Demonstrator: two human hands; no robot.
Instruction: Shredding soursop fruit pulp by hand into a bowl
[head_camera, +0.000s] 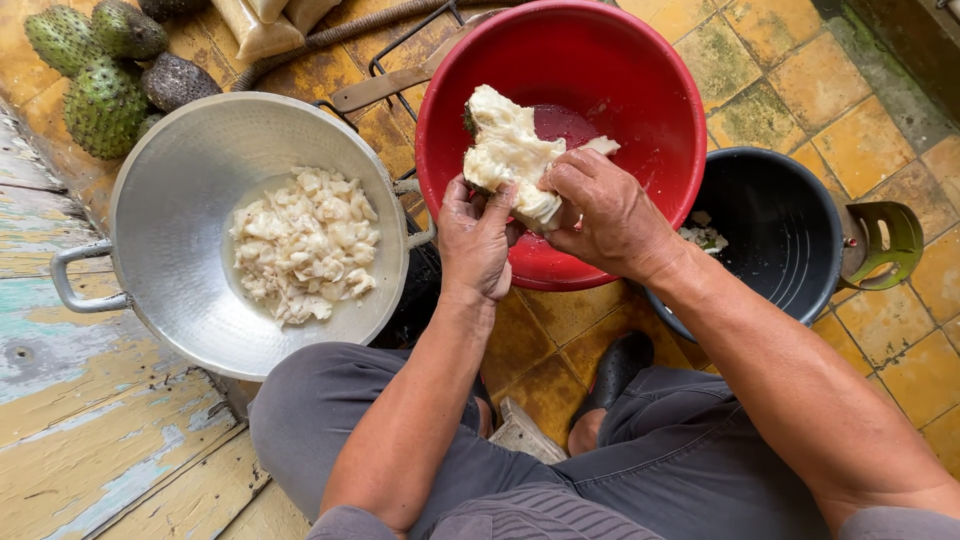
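Two hands wrapped around one big lump of white fruit flesh (510, 155), held over the red bowl (640, 90). Left hand (474, 240) under the lump, fingers curled up on it. Right hand (608, 218) on the lump's side, thumb pressed in. Just beside the red bowl, a silver pan (170, 180) with small white pieces (305, 245) inside. On the other side, a dark bucket (790, 240) with scraps. Far back by the pan, spiky green fruits (100, 105) on the yellow tiles (860, 140).
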